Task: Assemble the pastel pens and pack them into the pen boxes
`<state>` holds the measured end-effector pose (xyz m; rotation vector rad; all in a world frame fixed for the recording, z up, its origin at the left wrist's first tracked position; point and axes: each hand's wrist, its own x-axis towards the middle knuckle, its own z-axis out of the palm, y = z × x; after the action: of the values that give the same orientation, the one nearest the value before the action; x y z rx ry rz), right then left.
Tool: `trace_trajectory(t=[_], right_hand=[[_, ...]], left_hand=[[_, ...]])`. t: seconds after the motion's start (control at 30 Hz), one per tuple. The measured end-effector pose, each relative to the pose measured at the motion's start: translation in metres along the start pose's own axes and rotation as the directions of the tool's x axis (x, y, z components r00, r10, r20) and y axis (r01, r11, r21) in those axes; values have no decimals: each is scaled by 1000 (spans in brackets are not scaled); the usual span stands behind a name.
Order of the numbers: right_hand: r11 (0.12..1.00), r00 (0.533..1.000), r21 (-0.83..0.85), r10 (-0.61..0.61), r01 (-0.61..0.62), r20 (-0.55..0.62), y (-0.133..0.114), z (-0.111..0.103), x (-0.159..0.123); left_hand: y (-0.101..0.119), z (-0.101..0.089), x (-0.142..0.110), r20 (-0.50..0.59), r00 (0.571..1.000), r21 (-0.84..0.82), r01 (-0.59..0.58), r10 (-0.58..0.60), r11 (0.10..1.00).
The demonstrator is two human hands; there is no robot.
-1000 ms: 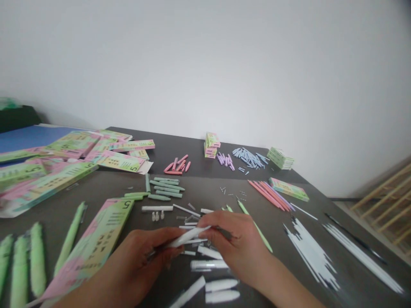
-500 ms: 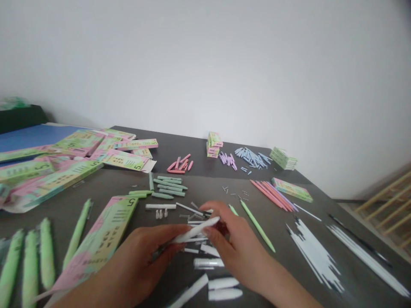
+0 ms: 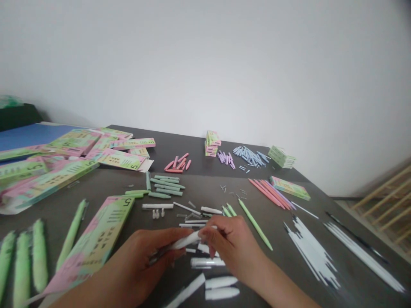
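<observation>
My left hand (image 3: 146,252) is closed around a white pen barrel (image 3: 185,241), which points up to the right. The thumb and fingers of my right hand (image 3: 239,246) pinch the barrel's far end and hide its tip. Below the hands lie two white pointed pen pieces (image 3: 221,294), a clear plastic tube (image 3: 207,262) and another white barrel (image 3: 188,291). Beyond the hands are thin white refills (image 3: 194,221), a white pointed piece (image 3: 211,210), a white tube (image 3: 157,206) and small clear plugs (image 3: 158,213).
Pink-and-green boxes (image 3: 122,159) lie piled at left, with one box (image 3: 96,239) beside my left forearm. Green pens (image 3: 40,256) stand near the left edge. Dark green pieces (image 3: 167,187), blue pieces (image 3: 250,156) and white refills (image 3: 311,252) lie further out.
My right hand has moved down, and its fingers now cover the pen tip that showed before. A white pointed piece beyond it has come into view. The whole scene has shifted slightly left.
</observation>
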<state>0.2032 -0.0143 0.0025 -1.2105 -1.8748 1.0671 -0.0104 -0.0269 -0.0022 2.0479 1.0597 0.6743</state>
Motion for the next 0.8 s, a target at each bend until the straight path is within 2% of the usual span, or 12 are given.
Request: trace_trajectory(t=[0.17, 0.27, 0.43, 0.6, 0.8], right_hand=[[982, 1000, 190, 13, -11, -7, -5, 0, 0], [970, 999, 244, 0, 8, -33, -7, -3, -1], [933, 995, 359, 49, -16, -82, -9, -15, -1], [913, 987, 397, -29, 91, -160, -12, -28, 0], [884, 953, 425, -66, 194, -296, -4, -40, 2]], left_hand=[[-3, 1, 2, -25, 999, 35, 30, -29, 999], [-6, 1, 2, -58, 998, 64, 42, -38, 997], [-8, 2, 3, -90, 995, 38, 36, -32, 999], [-13, 5, 0, -123, 992, 16, 36, -33, 999], [-15, 4, 1, -175, 978, -48, 109, -116, 993]])
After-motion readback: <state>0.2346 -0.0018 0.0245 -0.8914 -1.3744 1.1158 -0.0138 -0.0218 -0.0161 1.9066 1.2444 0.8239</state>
